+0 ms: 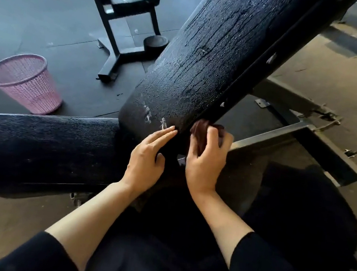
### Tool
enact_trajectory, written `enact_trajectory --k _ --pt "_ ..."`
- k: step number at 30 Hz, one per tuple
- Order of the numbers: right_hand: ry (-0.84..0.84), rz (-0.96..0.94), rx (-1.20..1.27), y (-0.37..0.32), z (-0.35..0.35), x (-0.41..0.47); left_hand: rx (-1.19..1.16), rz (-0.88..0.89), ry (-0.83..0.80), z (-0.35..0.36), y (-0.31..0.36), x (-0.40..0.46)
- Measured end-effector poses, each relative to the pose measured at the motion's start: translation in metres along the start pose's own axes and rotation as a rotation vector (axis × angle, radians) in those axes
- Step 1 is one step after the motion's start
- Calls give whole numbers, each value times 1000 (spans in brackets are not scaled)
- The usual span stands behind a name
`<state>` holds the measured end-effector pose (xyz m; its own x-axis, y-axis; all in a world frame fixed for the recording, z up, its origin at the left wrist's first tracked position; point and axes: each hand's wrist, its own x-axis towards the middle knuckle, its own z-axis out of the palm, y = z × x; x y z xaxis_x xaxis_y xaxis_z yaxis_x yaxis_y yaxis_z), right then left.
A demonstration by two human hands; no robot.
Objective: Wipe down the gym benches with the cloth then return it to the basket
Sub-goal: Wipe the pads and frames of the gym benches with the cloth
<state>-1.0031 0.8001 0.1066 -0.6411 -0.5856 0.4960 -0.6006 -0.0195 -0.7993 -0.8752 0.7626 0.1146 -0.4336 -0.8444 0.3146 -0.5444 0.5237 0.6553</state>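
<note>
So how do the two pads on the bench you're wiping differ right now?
The back pad is tilted up steeply; the seat pad lies roughly level. The back pad looks cracked and wet-streaked, with white scuffs near its lower end, while the seat pad looks smoother. The right hand grips the cloth at the back pad's lower edge and the left hand rests fingertips on it; neither hand is on the seat pad. Both pads are black.

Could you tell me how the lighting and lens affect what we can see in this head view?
Head view: light glints off the inclined backrest, showing its cracked texture; the dark cloth in the right hand shows little detail; the wide lens bows the seat pad and tilts the pink basket.
</note>
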Motion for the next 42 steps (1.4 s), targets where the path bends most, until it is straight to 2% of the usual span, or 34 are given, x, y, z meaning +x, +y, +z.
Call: enact_trajectory --k 4,5,6,8,9,10,14,15,16,19,20,22,25,27,30,31,33,36,37,41,42 --pt "-380 -73 -36 7 -2 -28 17 -10 5 -1 1 0" --pt "-373 -55 -13 8 -5 -32 18 -15 6 -1 2 0" --pt "-298 -31 17 6 -10 -30 19 -19 8 -2 4 0" --pt "-76 -26 45 4 -16 -13 20 -19 20 -1 5 0" --pt "-27 -42 50 5 -17 -2 23 -17 30 0 6 0" --pt "-50 -73 47 6 -16 5 29 -16 42 0 6 1" --pt "-444 -171 -13 19 -5 -19 82 -17 88 2 6 4" --pt "-471 -155 -5 21 -7 -28 109 -10 94 2 7 5" --pt "-423 -126 23 21 -10 -33 137 4 96 1 9 5" --pt "-57 -82 121 16 -16 -13 182 55 113 3 13 2" --pt "-8 -94 122 15 -15 -2 181 63 119 5 15 1" --pt "-92 -158 64 19 -7 5 174 60 122 10 18 -1" --pt "-347 -188 8 28 -1 -22 181 58 109 13 22 -3" --pt "-330 -153 72 27 -8 -31 188 65 101 12 23 -3" --pt "-62 -147 132 14 -11 -1 195 80 107 9 28 0" --pt "-30 -163 122 10 -10 10 191 82 109 9 30 1" --pt "-104 -213 42 9 -6 10 184 77 116 11 33 2" --pt "-357 -210 33 17 -7 -18 181 57 141 12 33 2" --pt "-349 -190 71 17 -12 -20 180 54 142 11 35 2" --pt "91 -93 183 -1 -25 36 169 93 137 7 44 9" --pt "143 -91 169 -4 -25 50 162 101 140 7 47 12"
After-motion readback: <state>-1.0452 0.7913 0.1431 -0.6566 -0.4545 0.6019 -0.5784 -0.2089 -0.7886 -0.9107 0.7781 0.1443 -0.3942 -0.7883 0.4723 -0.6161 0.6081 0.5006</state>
